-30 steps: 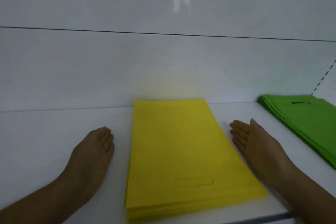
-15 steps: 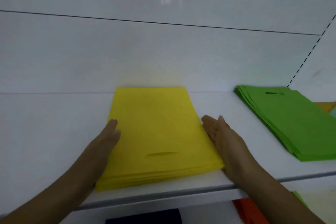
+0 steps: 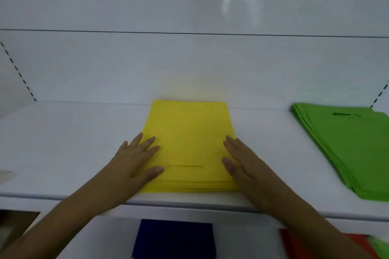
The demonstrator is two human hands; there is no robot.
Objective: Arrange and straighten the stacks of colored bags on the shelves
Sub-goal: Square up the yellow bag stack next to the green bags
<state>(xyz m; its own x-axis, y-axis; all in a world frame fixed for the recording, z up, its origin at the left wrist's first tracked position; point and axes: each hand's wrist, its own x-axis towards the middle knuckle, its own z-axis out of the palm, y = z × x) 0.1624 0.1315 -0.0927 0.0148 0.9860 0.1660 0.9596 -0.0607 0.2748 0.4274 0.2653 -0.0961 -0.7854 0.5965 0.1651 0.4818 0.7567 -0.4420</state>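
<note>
While both forearms rise from the bottom corners of the frame, the nearest things sit on the lower shelf at the bottom edge: a dark blue stack (image 3: pixel 174 238) at bottom centre and an orange-red stack (image 3: pixel 294 244) at bottom right, with a sliver of green beside it in the very corner. Above them runs the front lip of the white shelf (image 3: pixel 63 153), crossing the frame from left to right. On it, in the middle of the frame, lies the yellow stack of bags (image 3: pixel 189 143), its near edge showing many thin layers and its top bag showing a slot handle (image 3: pixel 186 166) toward the front. The left hand (image 3: pixel 134 162) lies flat on the stack's left side, fingers straight and slightly spread, thumb resting on the top bag near the handle. The right hand (image 3: pixel 242 160) lies against the stack's right side, fingers straight and pressed together, thumb on the top bag; neither hand curls round anything. At the right of the frame, well apart from the yellow one, a green stack of bags (image 3: pixel 347 149) lies askew, its layers fanned along the left edge and its handle slot toward the back. Behind everything stands the white back panel (image 3: pixel 189 65), with dashed slot lines at both sides.
</note>
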